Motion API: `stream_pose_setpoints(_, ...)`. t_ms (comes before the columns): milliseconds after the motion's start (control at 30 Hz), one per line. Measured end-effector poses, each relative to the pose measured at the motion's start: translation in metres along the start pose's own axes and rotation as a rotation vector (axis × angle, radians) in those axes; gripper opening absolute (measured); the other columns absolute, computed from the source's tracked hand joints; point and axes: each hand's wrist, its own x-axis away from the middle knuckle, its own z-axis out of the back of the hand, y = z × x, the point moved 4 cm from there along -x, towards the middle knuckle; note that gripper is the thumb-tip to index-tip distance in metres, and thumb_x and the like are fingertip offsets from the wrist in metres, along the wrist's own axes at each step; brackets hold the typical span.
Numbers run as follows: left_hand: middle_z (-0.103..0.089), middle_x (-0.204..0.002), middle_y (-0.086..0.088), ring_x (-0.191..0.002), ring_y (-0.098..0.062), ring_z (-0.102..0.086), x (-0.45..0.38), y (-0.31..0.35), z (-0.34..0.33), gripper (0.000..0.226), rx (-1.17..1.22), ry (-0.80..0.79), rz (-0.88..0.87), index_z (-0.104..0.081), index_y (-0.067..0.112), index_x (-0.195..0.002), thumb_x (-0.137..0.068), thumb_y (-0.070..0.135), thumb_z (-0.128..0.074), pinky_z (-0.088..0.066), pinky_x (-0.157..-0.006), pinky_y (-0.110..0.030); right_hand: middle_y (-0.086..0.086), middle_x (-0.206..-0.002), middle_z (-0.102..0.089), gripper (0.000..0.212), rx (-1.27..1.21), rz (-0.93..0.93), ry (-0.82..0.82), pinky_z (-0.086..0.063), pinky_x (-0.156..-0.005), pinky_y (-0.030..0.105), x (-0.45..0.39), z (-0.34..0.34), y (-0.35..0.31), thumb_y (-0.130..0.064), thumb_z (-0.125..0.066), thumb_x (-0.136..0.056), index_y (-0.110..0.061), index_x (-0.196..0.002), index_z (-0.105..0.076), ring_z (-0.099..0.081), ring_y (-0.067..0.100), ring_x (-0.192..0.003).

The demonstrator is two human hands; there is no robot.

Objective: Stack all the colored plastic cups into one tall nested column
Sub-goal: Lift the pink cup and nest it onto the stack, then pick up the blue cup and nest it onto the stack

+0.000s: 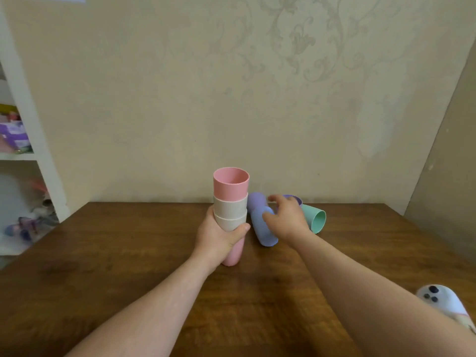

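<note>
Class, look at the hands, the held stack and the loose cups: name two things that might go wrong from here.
1. The left hand grips the cup stack low down, with three cups above the grip; a bump could tilt it.
2. The blue cup and the green cup lie on their sides on the wooden table; as the right hand reaches in, a nudge might roll them.

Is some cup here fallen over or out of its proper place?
Yes. The blue cup and the green cup lie on their sides on the table, right of the upright stack in the left hand. Nothing looks spilled or broken.
</note>
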Motion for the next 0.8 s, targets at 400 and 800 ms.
stream_pose_setpoints(400, -0.077, -0.121, 0.013, -0.110, -0.012, -0.074, -0.005, -0.008, -0.002, 0.085, 0.031, -0.028, 0.000, -0.062, 0.032, -0.134, -0.058, 0.047, -0.096, -0.061, -0.096, -0.039, 0.016, -0.143, -0.042, 0.069, 0.250, -0.067, -0.026, -0.055, -0.094, 0.050, -0.018, -0.054, 0.013, -0.039, -0.074, -0.089, -0.025, -0.146, -0.038, -0.054, 0.045, -0.127)
stream_pose_setpoints(800, -0.075, -0.119, 0.015, -0.108, -0.004, -0.073, -0.003, -0.010, -0.004, 0.071, 0.091, -0.041, -0.003, -0.060, 0.030, -0.132, -0.075, 0.022, -0.101, -0.059, -0.092, -0.038, 0.008, -0.131, -0.058, 0.082, 0.078, -0.056, -0.235, -0.057, -0.091, 0.044, 0.020, -0.049, 0.034, -0.057, -0.076, -0.076, -0.036, -0.146, -0.036, -0.064, 0.030, -0.108)
